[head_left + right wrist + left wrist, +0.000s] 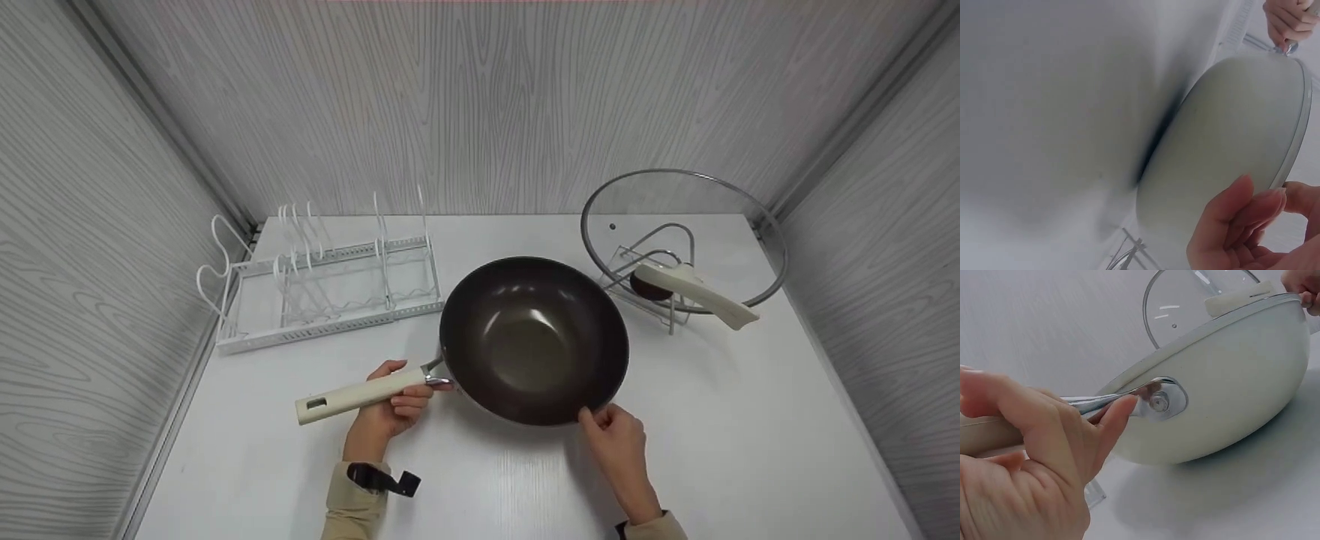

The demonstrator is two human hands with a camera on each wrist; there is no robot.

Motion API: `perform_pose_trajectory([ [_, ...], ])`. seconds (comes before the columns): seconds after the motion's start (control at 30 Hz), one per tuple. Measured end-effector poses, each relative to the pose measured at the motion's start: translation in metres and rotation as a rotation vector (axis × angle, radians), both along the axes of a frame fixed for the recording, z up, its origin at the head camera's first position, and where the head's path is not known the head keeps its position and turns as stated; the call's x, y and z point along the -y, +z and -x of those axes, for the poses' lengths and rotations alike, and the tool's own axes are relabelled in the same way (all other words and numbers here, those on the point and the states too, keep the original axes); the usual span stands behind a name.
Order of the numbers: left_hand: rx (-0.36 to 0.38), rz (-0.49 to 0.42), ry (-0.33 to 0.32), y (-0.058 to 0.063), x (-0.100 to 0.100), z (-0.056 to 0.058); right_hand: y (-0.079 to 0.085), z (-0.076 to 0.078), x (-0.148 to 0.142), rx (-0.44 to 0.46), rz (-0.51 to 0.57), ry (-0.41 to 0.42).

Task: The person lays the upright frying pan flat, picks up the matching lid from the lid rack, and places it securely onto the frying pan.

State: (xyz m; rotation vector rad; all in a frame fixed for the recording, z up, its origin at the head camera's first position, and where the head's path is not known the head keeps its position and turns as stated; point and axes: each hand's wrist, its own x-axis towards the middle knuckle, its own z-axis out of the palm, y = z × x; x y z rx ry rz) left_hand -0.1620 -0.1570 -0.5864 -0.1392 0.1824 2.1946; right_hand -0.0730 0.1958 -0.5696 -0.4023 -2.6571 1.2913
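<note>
A wok [534, 352] with a dark inside, a cream outside [1224, 382] and a long cream handle [356, 395] is in the middle of the head view. My left hand [394, 409] holds the handle near its metal joint, the palm beneath it. My right hand [616, 442] pinches the near right rim, the thumb over the edge and the fingers [1230, 211] against the outer wall. In the left wrist view the wok is tilted, with its shadow on the table below.
A white wire rack [330, 330] with upright dividers stands at the back left. At the back right a glass lid [720, 225] with a cream handle [697, 292] leans on a small wire stand [671, 319]. Grey wood-grain panels [480, 112] enclose the white table [750, 450].
</note>
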Motion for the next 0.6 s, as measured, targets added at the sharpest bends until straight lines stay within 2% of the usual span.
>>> perform_pose_trajectory([
  [0.13, -0.010, -0.122, 0.034, -0.012, 0.005, -0.003, -0.003, 0.004, -0.010, -0.002, -0.022, 0.001],
  [0.3, -0.008, -0.122, 0.052, -0.021, 0.007, -0.006, -0.006, 0.012, -0.022, -0.016, -0.047, 0.032],
  [0.37, -0.008, -0.113, 0.056, -0.022, 0.007, -0.005, -0.009, 0.016, -0.027, -0.081, -0.092, 0.052],
  [0.5, -0.010, -0.110, 0.071, -0.022, 0.008, -0.003, -0.016, 0.026, -0.038, -0.267, -0.227, 0.106],
  [0.6, 0.011, -0.088, 0.114, -0.022, 0.007, -0.004, -0.020, 0.035, -0.046, -0.370, -0.301, 0.155],
])
